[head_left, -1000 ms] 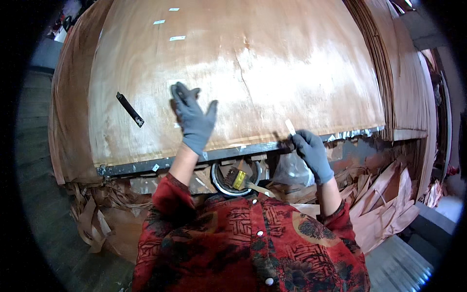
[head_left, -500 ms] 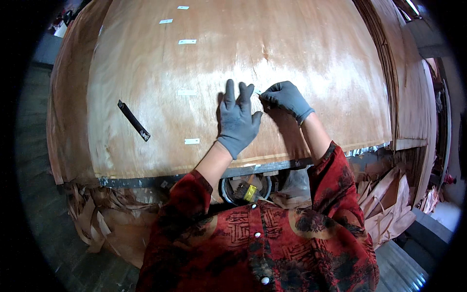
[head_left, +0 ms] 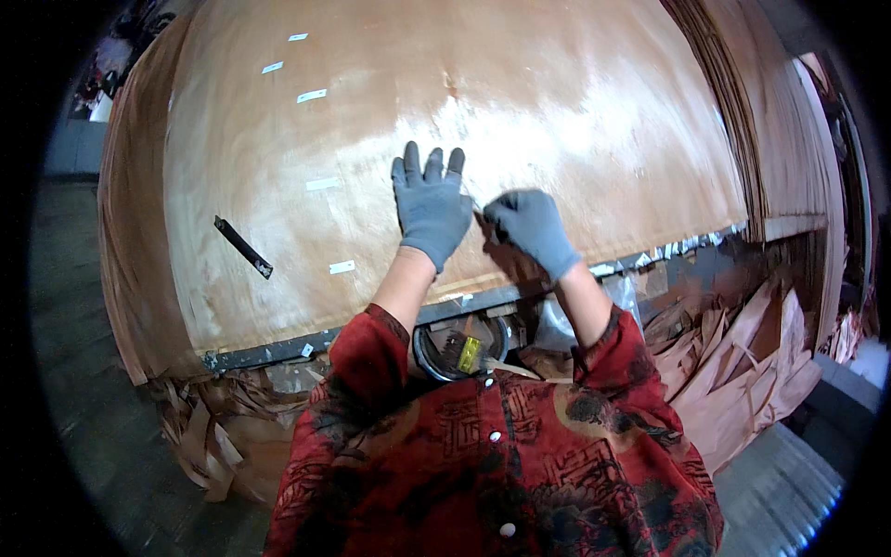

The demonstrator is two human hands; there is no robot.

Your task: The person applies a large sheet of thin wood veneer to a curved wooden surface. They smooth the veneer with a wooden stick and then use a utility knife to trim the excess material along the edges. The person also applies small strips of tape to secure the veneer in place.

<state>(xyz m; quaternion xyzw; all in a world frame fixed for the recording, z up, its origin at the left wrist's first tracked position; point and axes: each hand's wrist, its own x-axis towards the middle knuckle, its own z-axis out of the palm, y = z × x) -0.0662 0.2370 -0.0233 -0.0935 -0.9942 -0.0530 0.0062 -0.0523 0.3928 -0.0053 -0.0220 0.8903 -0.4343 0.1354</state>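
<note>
My left hand (head_left: 432,209), in a grey glove, lies on a large pale wooden sheet (head_left: 557,148) with its fingers spread. Just right of it, my gloved right hand (head_left: 527,229) is closed at the sheet's surface, pinching something small and thin beside the left fingertips that I cannot make out. Short white strips lie on the sheet, among them one near the front (head_left: 342,266) and one higher up (head_left: 311,96). A narrow black tool (head_left: 243,249) lies diagonally to the left of my left hand.
Below the sheet's front edge sit a round bucket (head_left: 427,345) with a yellow-banded brush (head_left: 470,354) and a clear plastic bag (head_left: 626,302). Torn veneer scraps (head_left: 742,353) pile along the front. Stacked sheets (head_left: 789,158) stand at the right; grey floor (head_left: 74,278) shows at the left.
My right hand, earlier at the front edge holding a pale strip, has moved up and left onto the sheet beside my left hand, which has shifted rightward and settled with fingers spread.
</note>
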